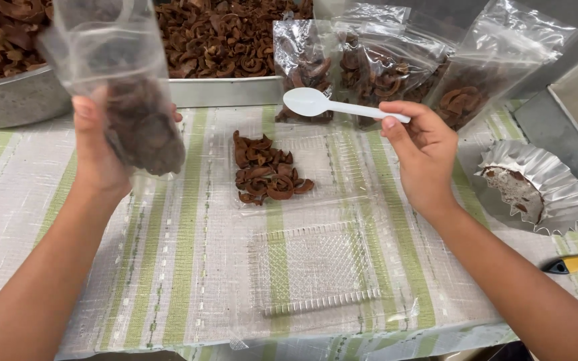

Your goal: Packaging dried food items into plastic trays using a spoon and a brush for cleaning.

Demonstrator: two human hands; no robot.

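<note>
The right hand (pixel 425 155) pinches the handle of a white plastic spoon (pixel 332 105); its long axis runs nearly level, bowl pointing left, above a clear plastic tray (pixel 342 157) holding a pile of brown dried fruit pieces (pixel 265 175). The left hand (pixel 98 150), fingers wrapped, grips a clear plastic bag of dried pieces (pixel 132 100), upright, mouth upward.

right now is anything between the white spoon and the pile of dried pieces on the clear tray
Nothing visible. The white spoon in the right hand hangs above and just right of the dried pieces on the clear tray, with open air between. The left hand holds its clear bag off to the side.
</note>
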